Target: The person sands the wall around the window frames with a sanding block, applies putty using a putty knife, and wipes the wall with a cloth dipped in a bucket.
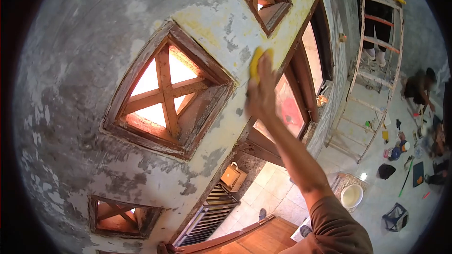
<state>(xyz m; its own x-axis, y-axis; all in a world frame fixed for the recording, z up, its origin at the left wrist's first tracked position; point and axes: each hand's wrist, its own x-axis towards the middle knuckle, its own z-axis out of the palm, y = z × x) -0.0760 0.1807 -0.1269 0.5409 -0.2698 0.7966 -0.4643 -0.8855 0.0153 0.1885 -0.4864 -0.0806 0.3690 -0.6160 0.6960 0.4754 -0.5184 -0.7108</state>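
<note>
My right hand [260, 95] reaches up from the lower right, its fingers closed on a yellow pad [255, 63] held against the patchy grey-white wall [214, 134]. The hand is slightly blurred, and part of the pad is hidden behind it. Just left of it is a diamond-shaped wooden window frame [165, 89] with crossed bars. Yellowish patches mark the wall around the pad. A dark shape at the bottom edge, by the end of the wooden door [254, 240], looks like my left hand [168, 248]; its fingers cannot be made out.
A worn ladder [376, 77] stands at the right, with a person's legs [376, 28] behind it. Another person [419, 87] crouches farther right. Tools, a white bucket [351, 195] and a dark crate [394, 217] lie on the floor below. Tall window frames [301, 77] border the wall.
</note>
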